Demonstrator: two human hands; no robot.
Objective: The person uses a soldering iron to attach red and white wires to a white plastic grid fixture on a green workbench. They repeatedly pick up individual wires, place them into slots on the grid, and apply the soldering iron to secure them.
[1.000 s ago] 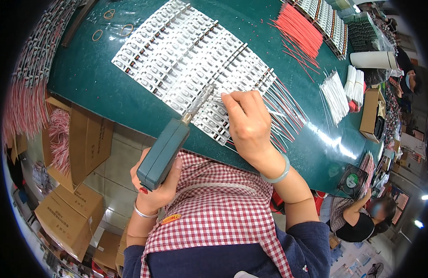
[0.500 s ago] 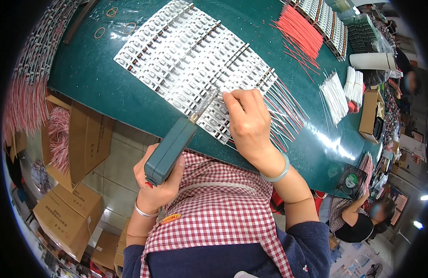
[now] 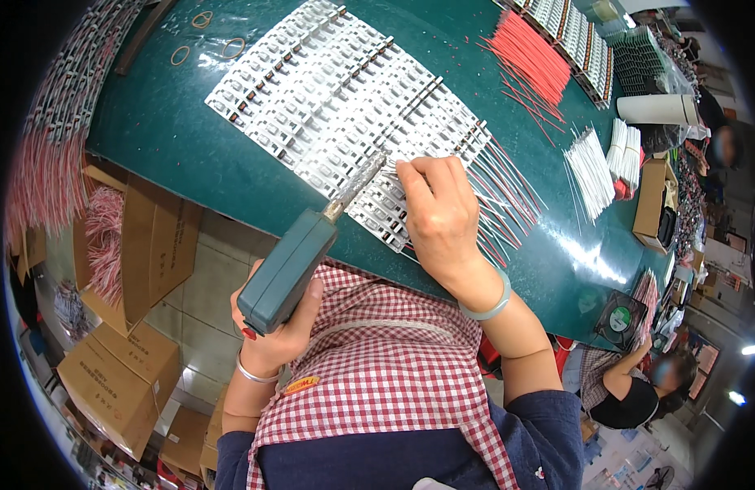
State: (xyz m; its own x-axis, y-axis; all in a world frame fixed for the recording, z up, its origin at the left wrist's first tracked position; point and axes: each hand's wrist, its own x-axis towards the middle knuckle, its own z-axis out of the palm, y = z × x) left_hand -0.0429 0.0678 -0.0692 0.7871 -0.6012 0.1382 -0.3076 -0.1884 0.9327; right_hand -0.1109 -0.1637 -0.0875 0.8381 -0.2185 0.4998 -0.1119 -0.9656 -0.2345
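Observation:
My left hand (image 3: 289,335) is wrapped around the dark green body of a soldering gun (image 3: 286,273). Its metal tip slants up and right over rows of small white and silver parts (image 3: 312,102), ending close to my right fingertips. My right hand (image 3: 443,216) is closed in a pinch above the near right part of these rows; whatever lies between thumb and finger is too small to make out. Thin red and white wires (image 3: 501,200) run out from the rows' right edge, some passing beneath my right hand.
Loose red wires (image 3: 528,57) and white wires (image 3: 590,175) lie on the green table (image 3: 157,147) to the right. Rubber bands (image 3: 180,55) sit at far left. Cardboard boxes (image 3: 120,384) stand on the floor at left. A small fan (image 3: 618,318) is at the table's right edge, near another person (image 3: 639,384).
The soldering gun's body has shifted slightly left and down with my left hand. My right hand stays pinched at nearly the same spot.

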